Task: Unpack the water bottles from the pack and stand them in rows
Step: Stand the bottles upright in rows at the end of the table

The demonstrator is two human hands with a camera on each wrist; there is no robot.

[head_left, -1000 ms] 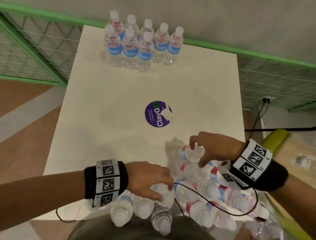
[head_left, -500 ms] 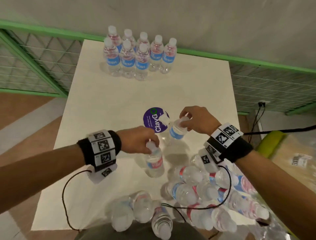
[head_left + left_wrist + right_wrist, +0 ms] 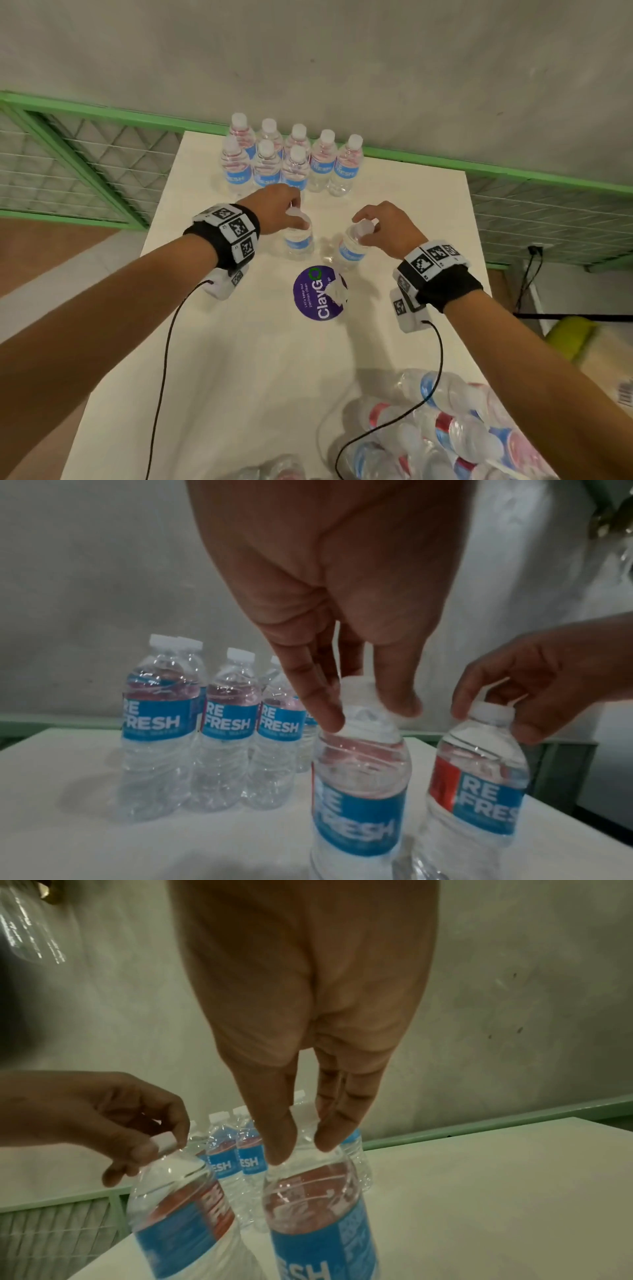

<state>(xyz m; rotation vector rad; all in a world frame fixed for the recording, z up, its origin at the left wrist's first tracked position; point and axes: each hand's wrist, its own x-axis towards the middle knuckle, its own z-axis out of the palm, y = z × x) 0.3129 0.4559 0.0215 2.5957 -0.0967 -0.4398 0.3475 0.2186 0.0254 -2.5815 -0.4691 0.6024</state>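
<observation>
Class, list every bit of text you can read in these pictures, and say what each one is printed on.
"RE FRESH": blue labels of the standing bottles.
"ClayGO": purple sticker on the table.
Small print on the sticker and under "RE FRESH": too blurred to read.
Square codes on the wristbands: patterns, no words.

The white worktop [image 3: 219,342] runs up to a grey wall. Beyond both grips, at its far edge, 8 bottles [image 3: 291,161] stand upright in 2 rows, 5 behind and 3 in front, touching. Just behind the grips, nearer the person, a round purple sticker [image 3: 313,301] lies flat on the top. Farther back, at the near right corner, the opened pack [image 3: 455,431] of bottles lies on its side.
</observation>
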